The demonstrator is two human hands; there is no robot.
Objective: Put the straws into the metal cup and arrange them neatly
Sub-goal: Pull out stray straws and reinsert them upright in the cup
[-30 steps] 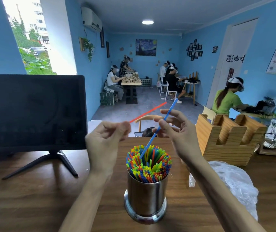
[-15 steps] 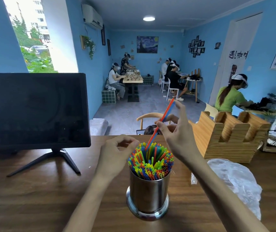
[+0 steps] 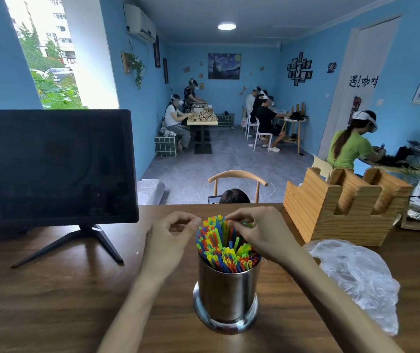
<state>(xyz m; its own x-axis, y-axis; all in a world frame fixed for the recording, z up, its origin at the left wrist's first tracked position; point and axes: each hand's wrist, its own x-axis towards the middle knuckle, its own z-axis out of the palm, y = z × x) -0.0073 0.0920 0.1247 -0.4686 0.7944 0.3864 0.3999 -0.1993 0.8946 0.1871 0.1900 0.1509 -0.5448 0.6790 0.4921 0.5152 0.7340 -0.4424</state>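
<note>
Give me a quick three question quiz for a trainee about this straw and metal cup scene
1. True or false: the metal cup lies tipped on its side.
2. Which hand's fingers touch the tops of the straws? A) left hand only B) right hand C) neither
3. Fill in: the crumpled clear plastic bag lies on the cup's ____ side.

Key
1. False; it stands upright on the wooden table.
2. B; the right hand pinches at the straw tops, while the left hand is curled beside them, contact unclear.
3. Right.

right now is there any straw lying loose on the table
No, every visible straw stands in the metal cup; the table shows none.
</note>
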